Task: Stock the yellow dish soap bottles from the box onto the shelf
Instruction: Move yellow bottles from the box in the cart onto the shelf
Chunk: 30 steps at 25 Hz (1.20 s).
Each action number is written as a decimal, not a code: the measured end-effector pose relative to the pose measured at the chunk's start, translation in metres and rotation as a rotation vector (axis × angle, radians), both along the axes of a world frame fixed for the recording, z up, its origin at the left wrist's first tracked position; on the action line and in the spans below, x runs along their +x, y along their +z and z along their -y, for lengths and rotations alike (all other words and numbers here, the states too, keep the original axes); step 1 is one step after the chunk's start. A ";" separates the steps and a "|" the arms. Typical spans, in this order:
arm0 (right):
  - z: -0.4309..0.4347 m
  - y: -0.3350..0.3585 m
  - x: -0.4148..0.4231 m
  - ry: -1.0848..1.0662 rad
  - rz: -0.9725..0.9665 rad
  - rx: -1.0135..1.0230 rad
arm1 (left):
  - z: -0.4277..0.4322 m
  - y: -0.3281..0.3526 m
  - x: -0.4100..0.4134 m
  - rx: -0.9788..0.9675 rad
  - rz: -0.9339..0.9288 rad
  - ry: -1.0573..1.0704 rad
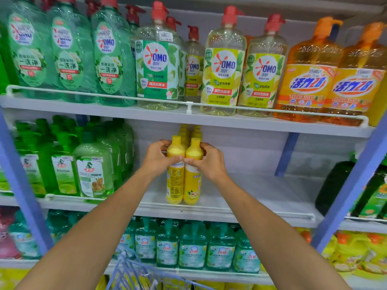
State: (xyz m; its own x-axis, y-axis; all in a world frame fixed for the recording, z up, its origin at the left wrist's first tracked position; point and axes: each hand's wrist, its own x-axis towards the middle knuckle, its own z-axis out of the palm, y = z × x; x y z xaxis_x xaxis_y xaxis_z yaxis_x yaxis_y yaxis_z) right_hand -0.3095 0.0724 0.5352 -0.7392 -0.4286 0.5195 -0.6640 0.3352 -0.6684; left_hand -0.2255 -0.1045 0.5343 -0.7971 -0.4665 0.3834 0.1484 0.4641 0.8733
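Standing upright, side by side and touching, two yellow dish soap bottles (pixel 176 191) sit at the centre of the frame on the middle shelf (pixel 251 191), just behind its white front rail (pixel 230 208). The left grip (pixel 158 159) curls round the shoulder of the left-hand bottle (pixel 175 181), thumb laid across the front. The right grip (pixel 209 162) holds the right-hand bottle (pixel 192 186) the same way. The two thumb tips come together at the seam between the bottles; whether they touch cannot be told. Behind the pair, more yellow bottles (pixel 184 130) of the same kind run back in two rows toward the rear wall.

To the left on the same shelf stand green pump bottles (pixel 92 174), and at the right edge a dark green bottle (pixel 333 185). The upper shelf carries OMO bottles (pixel 159 65) and orange pump bottles (pixel 307 80). Teal bottles (pixel 192 248) fill the shelf below, and a blue wire basket (pixel 134 268) shows at the bottom of the frame.
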 end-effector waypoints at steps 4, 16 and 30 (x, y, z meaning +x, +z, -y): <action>0.003 -0.009 -0.002 -0.050 -0.042 0.056 | 0.002 -0.011 -0.005 0.017 0.018 -0.009; -0.007 -0.028 -0.007 0.022 -0.007 0.001 | -0.002 -0.030 -0.001 0.101 0.011 0.008; -0.011 -0.033 -0.011 -0.044 0.011 -0.005 | -0.014 -0.030 0.001 -0.029 -0.056 0.016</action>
State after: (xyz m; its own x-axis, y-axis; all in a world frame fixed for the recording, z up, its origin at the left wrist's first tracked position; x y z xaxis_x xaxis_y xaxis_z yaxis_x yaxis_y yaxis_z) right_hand -0.3209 0.0834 0.5018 -0.7634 -0.3927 0.5129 -0.6409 0.3607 -0.6776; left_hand -0.2247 -0.0910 0.5045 -0.7666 -0.4671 0.4406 0.1886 0.4921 0.8498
